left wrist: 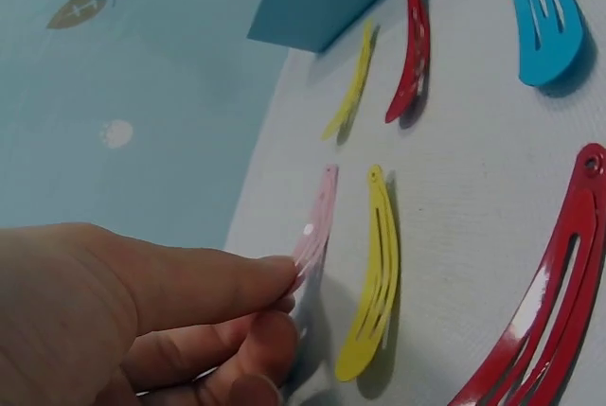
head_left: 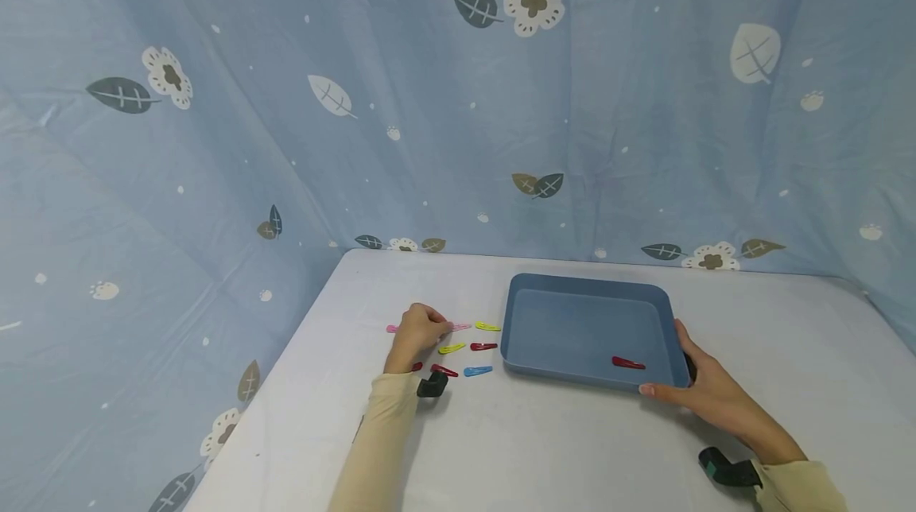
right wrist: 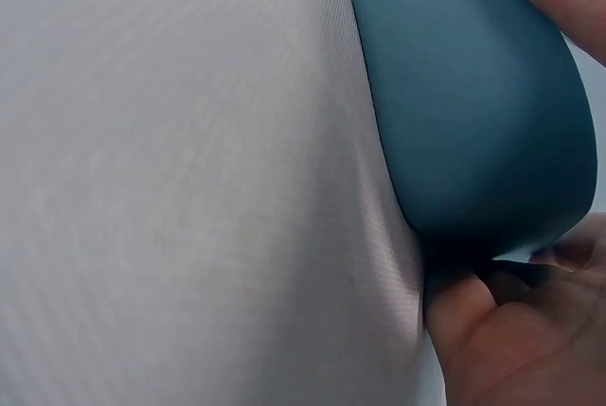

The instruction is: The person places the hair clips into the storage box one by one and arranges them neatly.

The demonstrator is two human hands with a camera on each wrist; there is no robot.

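My left hand (head_left: 418, 331) pinches one end of a pink hair clip (left wrist: 323, 207) between its fingertips, close over the white table. A yellow hair clip (left wrist: 379, 283) lies right beside those fingers. Another pink clip (head_left: 391, 328) shows on the far side of the hand, partly hidden by it. At the near right corner of a blue tray (head_left: 572, 329), my right hand (head_left: 716, 397) grips the tray, thumb on the near side and fingers around the right side. Inside that tray, toward the near right, lies a single red hair clip (head_left: 628, 362).
Between the left hand and the tray are a yellow clip (head_left: 488, 327), a red clip (head_left: 483, 347) and a blue clip (head_left: 478, 371). More red clips (head_left: 445, 370) lie near the left wrist. A patterned blue curtain (head_left: 429, 98) hangs behind the white table (head_left: 501, 448).
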